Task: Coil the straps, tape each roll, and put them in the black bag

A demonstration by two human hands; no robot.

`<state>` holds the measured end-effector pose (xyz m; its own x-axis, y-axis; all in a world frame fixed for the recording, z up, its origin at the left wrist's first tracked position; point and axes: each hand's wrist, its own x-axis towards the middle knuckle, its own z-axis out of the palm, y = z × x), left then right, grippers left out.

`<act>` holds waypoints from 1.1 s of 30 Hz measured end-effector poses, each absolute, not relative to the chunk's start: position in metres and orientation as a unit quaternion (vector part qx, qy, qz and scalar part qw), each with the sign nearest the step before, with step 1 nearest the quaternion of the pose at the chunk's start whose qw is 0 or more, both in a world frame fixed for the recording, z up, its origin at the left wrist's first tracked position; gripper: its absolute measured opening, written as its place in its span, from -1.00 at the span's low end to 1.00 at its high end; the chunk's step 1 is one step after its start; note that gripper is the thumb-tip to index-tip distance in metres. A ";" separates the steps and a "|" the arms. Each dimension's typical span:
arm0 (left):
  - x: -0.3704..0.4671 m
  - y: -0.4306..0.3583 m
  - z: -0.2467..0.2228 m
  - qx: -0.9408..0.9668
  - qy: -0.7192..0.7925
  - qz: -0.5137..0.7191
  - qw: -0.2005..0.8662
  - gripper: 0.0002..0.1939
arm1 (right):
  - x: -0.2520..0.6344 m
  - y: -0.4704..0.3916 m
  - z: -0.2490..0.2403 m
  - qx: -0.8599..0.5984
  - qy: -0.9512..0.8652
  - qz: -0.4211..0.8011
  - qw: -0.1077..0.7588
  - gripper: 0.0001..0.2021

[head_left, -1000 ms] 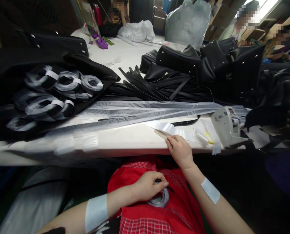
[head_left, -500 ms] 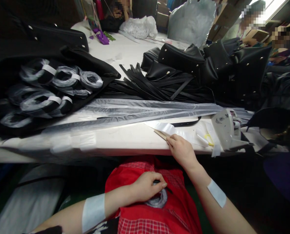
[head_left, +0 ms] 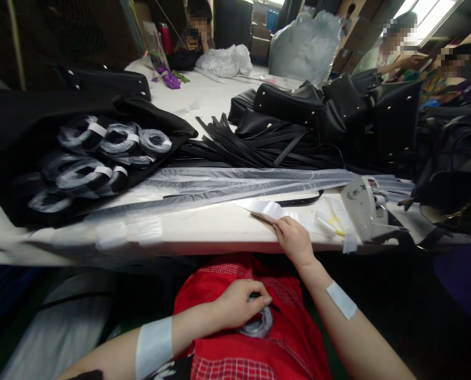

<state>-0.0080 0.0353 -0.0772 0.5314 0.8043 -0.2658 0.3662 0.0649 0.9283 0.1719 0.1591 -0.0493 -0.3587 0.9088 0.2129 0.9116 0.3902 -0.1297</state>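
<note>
Over the red apron (head_left: 212, 285) on my lap, my left hand (head_left: 245, 303) has its fingers closed around a coiled black strap in clear plastic (head_left: 261, 323). The coil's upper part is hidden under the fingers. At the table's front edge, my right hand (head_left: 294, 240) pinches the end of a thin, flat tan piece (head_left: 264, 217). A glossy white strip (head_left: 255, 207) lies against this piece; I cannot tell whether the fingers hold it too. Just beyond the hand lies a black strap (head_left: 301, 200). A cut white strip with a yellow loop (head_left: 337, 226) is to the right.
Several coiled straps (head_left: 85, 174) with white bands sit on black material at left. Long plastic-wrapped strips (head_left: 227, 187) cross the white table (head_left: 196, 227). Loose black strips (head_left: 243, 140) and black bags (head_left: 291, 103) lie behind. A white dispenser (head_left: 364, 206) stands right. People sit beyond.
The view has shifted slightly, showing more of the background. My right hand has turned the tan piece a little, so less of its tan side shows. My left hand keeps its grip on the coil.
</note>
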 end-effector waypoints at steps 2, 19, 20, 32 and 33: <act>-0.009 0.033 -0.075 0.660 0.448 0.190 0.572 -0.77 | 0.177 0.153 -0.045 -0.547 -0.813 0.001 0.198 -0.74; 0.011 0.015 -0.072 0.563 0.500 0.141 0.642 -0.52 | 0.205 -0.002 0.032 -0.521 -0.820 0.222 -0.084 -0.80; 0.012 0.014 -0.069 0.566 0.503 0.139 0.639 -0.52 | 0.202 -0.003 0.031 -0.521 -0.822 0.212 -0.088 -0.80; 0.015 0.006 -0.056 0.710 0.480 0.138 0.497 -0.58 | 0.178 -0.014 0.029 -0.506 -0.831 0.226 -0.046 -0.78; 0.015 0.005 -0.057 0.711 0.480 0.137 0.496 -0.58 | 0.177 -0.015 0.028 -0.507 -0.832 0.219 -0.052 -0.78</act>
